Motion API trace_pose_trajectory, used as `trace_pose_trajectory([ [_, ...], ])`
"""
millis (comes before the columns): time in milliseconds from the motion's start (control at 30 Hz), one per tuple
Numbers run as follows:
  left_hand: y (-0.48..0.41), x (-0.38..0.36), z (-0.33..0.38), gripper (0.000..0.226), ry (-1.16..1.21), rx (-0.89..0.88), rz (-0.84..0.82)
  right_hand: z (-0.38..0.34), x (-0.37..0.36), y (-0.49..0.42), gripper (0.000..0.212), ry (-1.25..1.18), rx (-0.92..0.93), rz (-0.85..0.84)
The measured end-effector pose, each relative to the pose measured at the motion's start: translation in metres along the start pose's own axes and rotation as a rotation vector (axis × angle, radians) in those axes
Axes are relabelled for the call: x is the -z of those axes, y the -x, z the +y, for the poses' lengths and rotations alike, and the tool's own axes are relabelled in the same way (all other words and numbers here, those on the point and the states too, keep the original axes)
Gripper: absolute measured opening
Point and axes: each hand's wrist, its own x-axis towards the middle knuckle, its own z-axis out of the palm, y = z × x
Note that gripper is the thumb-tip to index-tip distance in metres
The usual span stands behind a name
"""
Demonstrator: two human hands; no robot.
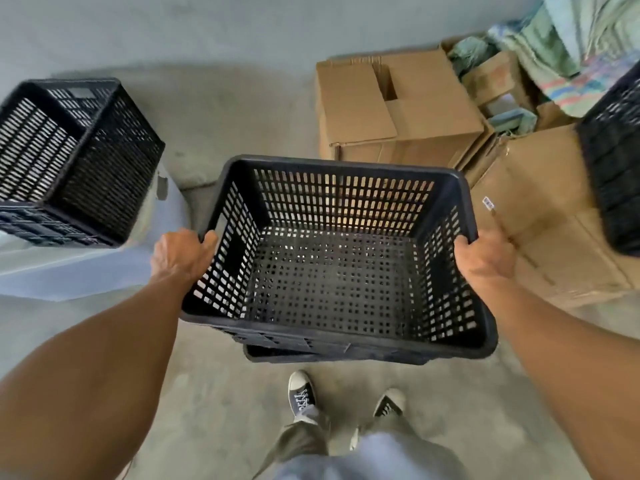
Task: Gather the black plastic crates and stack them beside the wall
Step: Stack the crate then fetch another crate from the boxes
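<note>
I carry an empty black plastic crate (332,265) in front of me, above the floor, with its open top facing up. My left hand (180,254) grips its left rim and my right hand (485,258) grips its right rim. A second rim shows just beneath it (311,356), so another crate seems nested under it. One more black crate (86,154) lies turned over on a pale surface at the left. A further black crate (616,168) stands at the right edge, partly cut off by the frame.
Cardboard boxes (398,109) and flattened cardboard (547,220) lie at the back right, with bags and cloth (571,46) behind them. The grey wall (207,26) runs across the back. My feet (346,400) stand on the concrete floor.
</note>
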Motion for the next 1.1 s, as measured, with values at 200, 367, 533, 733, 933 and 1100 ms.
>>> trace_pose_trajectory([
  [200, 0.010, -0.020, -0.011, 0.072, 0.035, -0.001, -0.067, 0.003, -0.014, 0.004, 0.039, 0.044, 0.048, 0.051],
  [367, 0.031, -0.037, -0.022, 0.070, 0.104, 0.068, -0.101, 0.004, -0.025, 0.001, 0.041, 0.097, 0.097, 0.051],
  [533, 0.052, -0.050, -0.023, 0.072, 0.152, 0.128, -0.088, 0.014, -0.037, 0.009, 0.032, 0.067, 0.107, -0.006],
  [733, 0.067, -0.057, -0.007, 0.058, 0.150, 0.192, 0.017, 0.039, -0.040, 0.021, 0.060, 0.168, 0.262, -0.078],
  [933, 0.077, -0.060, -0.005, 0.050, 0.141, -0.024, -0.028, 0.060, -0.049, 0.027, 0.072, 0.189, 0.369, -0.074],
  [1100, 0.070, -0.065, -0.009, 0.068, 0.101, -0.087, -0.012, 0.058, -0.050, 0.022, 0.072, 0.190, 0.356, -0.064],
])
